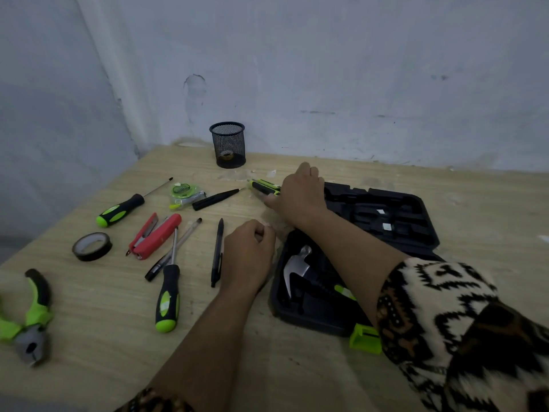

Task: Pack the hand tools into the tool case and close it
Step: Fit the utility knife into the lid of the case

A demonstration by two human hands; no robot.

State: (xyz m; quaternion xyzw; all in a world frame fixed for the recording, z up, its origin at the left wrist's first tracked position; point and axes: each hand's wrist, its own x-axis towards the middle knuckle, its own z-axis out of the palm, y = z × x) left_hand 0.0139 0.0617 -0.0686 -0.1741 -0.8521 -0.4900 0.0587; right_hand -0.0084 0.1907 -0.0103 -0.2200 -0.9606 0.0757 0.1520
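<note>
The black tool case [395, 233] lies open at the right, with a hammer [297, 267] seated in its near half. My right hand [300, 194] reaches over the case and closes on a green-and-black utility knife [263, 186] lying on the table beyond it. My left hand [248, 254] rests as a loose fist on the table beside the case, holding nothing. Loose on the table lie two green-handled screwdrivers [120, 211] [168, 298], green pliers [29, 319] at the far left, a tape measure [184, 194] and a black precision screwdriver [217, 199].
A mesh pen cup [228, 144] stands by the wall. A red stapler [156, 236], a black tape roll [92, 246] and two pens [217, 252] [173, 249] lie on the wooden table [104, 337]. A green latch [365, 339] sticks out at the case's near edge.
</note>
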